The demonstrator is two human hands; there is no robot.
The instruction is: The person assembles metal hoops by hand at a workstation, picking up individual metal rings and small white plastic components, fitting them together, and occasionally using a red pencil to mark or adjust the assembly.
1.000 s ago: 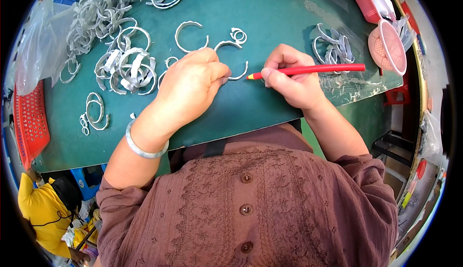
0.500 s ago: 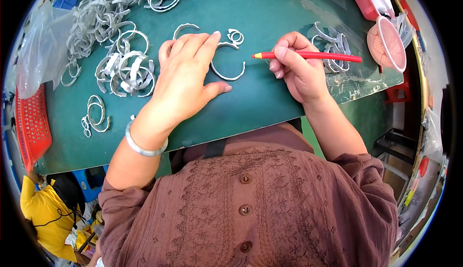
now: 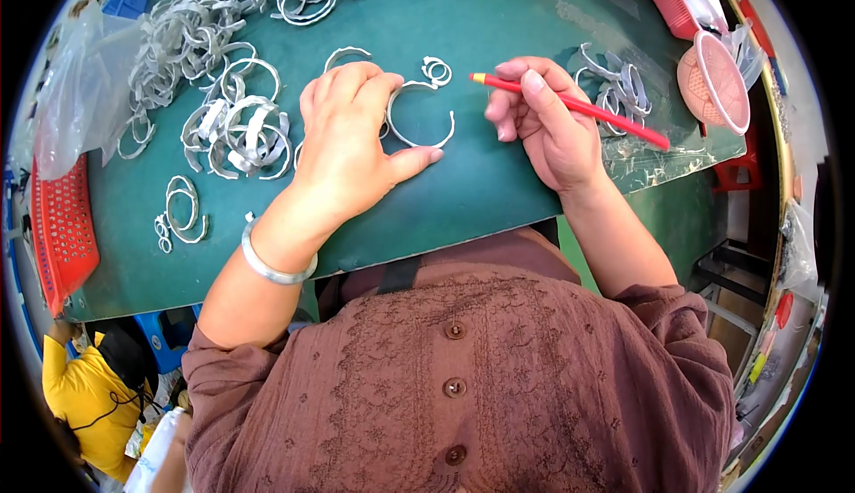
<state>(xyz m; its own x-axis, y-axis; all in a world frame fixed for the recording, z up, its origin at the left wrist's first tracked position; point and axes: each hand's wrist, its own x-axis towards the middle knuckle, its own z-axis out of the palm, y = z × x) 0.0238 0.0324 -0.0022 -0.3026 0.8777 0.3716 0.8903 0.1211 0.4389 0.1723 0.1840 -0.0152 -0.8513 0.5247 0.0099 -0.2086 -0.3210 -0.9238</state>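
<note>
My left hand [image 3: 352, 137] is palm down over the green table, fingers bent and thumb stretched out to the right. Its thumb tip meets the lower end of an open, silver-grey bangle [image 3: 392, 130]. Parts of other bangles peek out from under the palm and above the knuckles; what lies beneath is hidden. A small coiled ring piece [image 3: 436, 71] rests just beyond that bangle. In my right hand [image 3: 557, 128] a red pencil [image 3: 614, 120] is gripped above the table, its yellow-banded tip pointing left. A pale bangle [image 3: 276, 270] circles my left wrist.
A loose heap of bangles [image 3: 240, 137] sits left of my hand, below a large pile [image 3: 191, 39]. More bangles [image 3: 623, 92] lie at right, near a pink basket [image 3: 712, 83]. A red perforated basket [image 3: 62, 235] stands at the left edge. Someone in yellow [image 3: 98, 404] is at lower left.
My left hand has shifted slightly right and its fingers have bent more, its thumb reaching the bangle's end. The pencil has tilted, its back end dropping lower.
</note>
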